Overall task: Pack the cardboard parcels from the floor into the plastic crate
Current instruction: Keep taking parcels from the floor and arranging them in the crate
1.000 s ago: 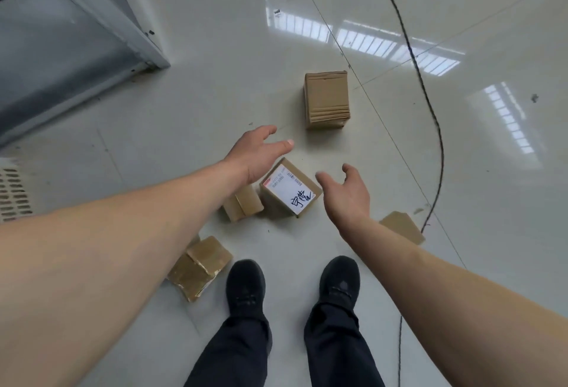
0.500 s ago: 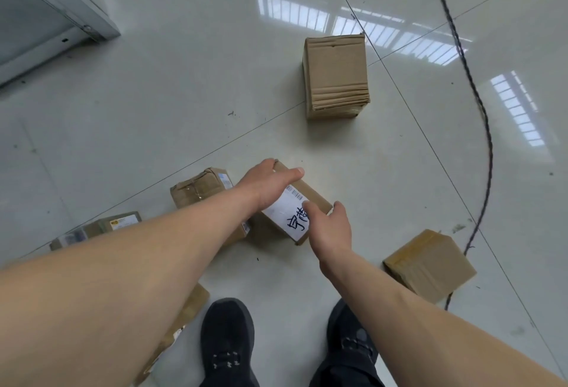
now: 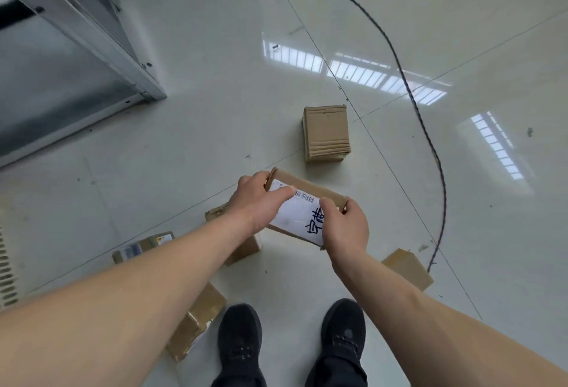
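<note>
A small cardboard parcel with a white label and black handwriting [image 3: 302, 213] is held above the floor between both hands. My left hand [image 3: 258, 204] grips its left end, and my right hand [image 3: 342, 227] grips its right end. Other cardboard parcels lie on the floor: a plain brown one [image 3: 326, 133] farther out, one [image 3: 407, 268] at the right, one partly hidden under my left arm [image 3: 244, 250], a labelled one [image 3: 143, 247] at the left, and a taped one [image 3: 196, 325] near my left shoe. A white slotted crate edge [image 3: 6, 267] shows at the far left.
A black cable [image 3: 430, 147] curves over the glossy tiled floor on the right. A metal-framed panel [image 3: 76, 48] stands at the upper left. My black shoes [image 3: 241, 340] stand at the bottom centre.
Both hands closed on the labelled parcel and lifted it off the floor. The view rose and pulled back, showing the metal frame again.
</note>
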A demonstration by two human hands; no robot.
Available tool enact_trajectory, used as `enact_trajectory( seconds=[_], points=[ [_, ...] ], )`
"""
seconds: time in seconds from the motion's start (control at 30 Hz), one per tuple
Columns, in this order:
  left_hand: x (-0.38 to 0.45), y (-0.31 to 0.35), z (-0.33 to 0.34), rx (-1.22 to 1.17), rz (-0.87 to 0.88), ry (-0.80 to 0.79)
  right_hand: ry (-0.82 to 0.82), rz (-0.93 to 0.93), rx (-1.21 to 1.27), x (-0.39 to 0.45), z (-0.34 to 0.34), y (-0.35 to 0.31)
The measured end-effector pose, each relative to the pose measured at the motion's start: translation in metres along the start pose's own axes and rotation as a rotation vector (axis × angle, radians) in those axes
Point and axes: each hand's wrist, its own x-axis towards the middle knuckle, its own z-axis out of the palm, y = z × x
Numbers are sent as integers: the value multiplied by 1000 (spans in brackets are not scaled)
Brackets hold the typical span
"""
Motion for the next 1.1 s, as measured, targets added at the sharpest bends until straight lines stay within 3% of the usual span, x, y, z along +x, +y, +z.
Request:
enact_trajectory(
  seconds=[0.53,1.1],
  points=[
    [-277,93,-165,-410,165,44,-36,-361,16,-244,-120,-199],
    [-456,53,-206,-571,269,281,-201,-644,-93,-397,-155,-223]
  ],
)
